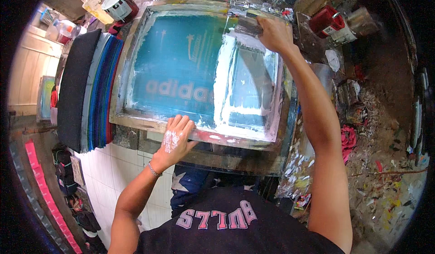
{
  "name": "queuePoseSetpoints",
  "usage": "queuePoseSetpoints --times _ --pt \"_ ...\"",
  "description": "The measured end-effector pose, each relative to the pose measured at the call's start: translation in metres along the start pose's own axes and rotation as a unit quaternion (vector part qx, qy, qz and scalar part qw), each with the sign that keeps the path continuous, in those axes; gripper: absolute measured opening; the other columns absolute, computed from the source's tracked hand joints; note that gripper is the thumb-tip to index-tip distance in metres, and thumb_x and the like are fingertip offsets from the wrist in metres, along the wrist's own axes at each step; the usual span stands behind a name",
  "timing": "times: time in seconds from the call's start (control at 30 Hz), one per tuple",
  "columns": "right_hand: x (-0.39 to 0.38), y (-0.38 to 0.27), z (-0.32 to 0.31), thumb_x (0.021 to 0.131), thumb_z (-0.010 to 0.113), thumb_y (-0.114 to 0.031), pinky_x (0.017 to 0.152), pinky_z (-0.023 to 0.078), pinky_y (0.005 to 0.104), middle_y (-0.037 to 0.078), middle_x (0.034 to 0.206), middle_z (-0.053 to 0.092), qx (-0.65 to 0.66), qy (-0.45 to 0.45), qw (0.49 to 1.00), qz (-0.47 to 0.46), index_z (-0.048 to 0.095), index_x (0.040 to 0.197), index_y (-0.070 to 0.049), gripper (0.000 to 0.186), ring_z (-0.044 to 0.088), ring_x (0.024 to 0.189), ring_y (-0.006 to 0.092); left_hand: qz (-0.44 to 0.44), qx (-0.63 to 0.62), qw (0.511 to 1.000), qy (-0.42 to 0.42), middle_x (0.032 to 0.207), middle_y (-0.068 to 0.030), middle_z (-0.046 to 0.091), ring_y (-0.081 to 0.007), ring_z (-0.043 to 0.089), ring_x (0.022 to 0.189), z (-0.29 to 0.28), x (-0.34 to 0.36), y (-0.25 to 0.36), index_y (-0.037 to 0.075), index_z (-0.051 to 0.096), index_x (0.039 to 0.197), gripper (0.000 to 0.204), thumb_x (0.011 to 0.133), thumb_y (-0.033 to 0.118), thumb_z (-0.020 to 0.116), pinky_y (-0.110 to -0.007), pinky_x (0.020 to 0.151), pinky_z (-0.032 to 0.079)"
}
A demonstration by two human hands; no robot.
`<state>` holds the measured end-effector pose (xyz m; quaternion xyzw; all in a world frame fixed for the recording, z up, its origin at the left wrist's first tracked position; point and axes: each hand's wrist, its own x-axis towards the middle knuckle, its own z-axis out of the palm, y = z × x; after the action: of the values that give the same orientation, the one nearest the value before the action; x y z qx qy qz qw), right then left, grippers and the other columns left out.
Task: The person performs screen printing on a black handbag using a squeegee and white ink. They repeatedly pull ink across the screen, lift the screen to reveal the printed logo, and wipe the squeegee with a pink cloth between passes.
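A wooden-framed printing screen (123,86) with teal mesh and pale lettering lies on the worktable in front of me. Thick white ink streaks its right half and lower border. My left hand (178,138) grips the lower frame bar near the middle, fingers curled over it. At the upper right corner, my right hand (274,35) holds the frame with bent fingers, beside a metal hinge clamp (238,3). Whatever lies directly beneath the screen is mostly hidden.
A stack of dark, blue and red fabric pieces (79,86) sits at left. Paint cans (118,7) stand at upper left, red containers (324,25) at upper right. An ink-spattered surface with pink cloth (348,143) is at right; pink strips (48,192) run along the lower left.
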<state>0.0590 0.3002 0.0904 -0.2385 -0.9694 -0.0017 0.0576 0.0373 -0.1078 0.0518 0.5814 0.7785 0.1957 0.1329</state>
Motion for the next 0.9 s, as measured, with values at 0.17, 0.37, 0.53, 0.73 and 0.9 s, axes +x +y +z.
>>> queuePoseSetpoints --times 0.17,0.37,0.53,0.73,0.9 --pt "-0.046 -0.035 -0.016 0.084 0.062 -0.023 0.073 0.056 0.0550 0.020 0.088 0.072 0.032 -0.071 0.992 -0.097 0.066 0.109 -0.014 0.027 0.071 0.087 0.0413 0.013 0.004 1.000 0.005 0.100 -0.0141 0.050 -0.0337 0.050 0.097 0.000 0.000 0.000 0.003 0.053 0.100 0.050 0.063 0.011 0.087 -0.044 0.084 0.039" --pt "-0.136 -0.073 -0.022 0.080 0.066 -0.013 0.074 0.053 0.0522 0.012 0.089 0.069 0.070 -0.123 0.970 -0.198 0.057 0.102 -0.012 0.024 0.066 0.088 0.0396 0.013 0.009 1.000 0.025 0.101 -0.0138 0.051 -0.0337 0.051 0.098 0.003 -0.002 -0.001 0.003 0.053 0.100 0.048 0.066 0.010 0.087 -0.044 0.084 0.040" --pt "-0.190 -0.077 -0.030 0.081 0.064 -0.011 0.072 0.054 0.0499 0.013 0.083 0.068 0.115 -0.056 0.971 -0.203 0.060 0.096 -0.009 0.016 0.066 0.083 0.0385 0.014 0.013 0.999 0.035 0.101 -0.0129 0.052 -0.0333 0.052 0.100 0.006 -0.003 -0.001 0.003 0.054 0.101 0.049 0.066 0.011 0.087 -0.045 0.085 0.040" --pt "-0.210 -0.080 -0.040 0.077 0.064 -0.005 0.073 0.054 0.0497 0.015 0.082 0.067 0.084 -0.019 0.995 -0.053 0.058 0.095 -0.008 0.019 0.066 0.084 0.0376 0.024 0.009 0.999 0.045 0.102 -0.0134 0.053 -0.0336 0.052 0.100 0.006 -0.003 -0.004 0.003 0.054 0.101 0.049 0.067 0.013 0.087 -0.044 0.087 0.041" --pt "-0.213 -0.085 -0.039 0.079 0.062 -0.005 0.069 0.054 0.0488 0.014 0.080 0.066 0.080 -0.027 0.995 -0.062 0.057 0.092 -0.007 0.014 0.066 0.082 0.0367 0.018 0.014 0.999 0.032 0.102 -0.0136 0.053 -0.0338 0.052 0.100 0.006 -0.002 -0.005 0.003 0.054 0.101 0.048 0.067 0.014 0.087 -0.045 0.087 0.041"
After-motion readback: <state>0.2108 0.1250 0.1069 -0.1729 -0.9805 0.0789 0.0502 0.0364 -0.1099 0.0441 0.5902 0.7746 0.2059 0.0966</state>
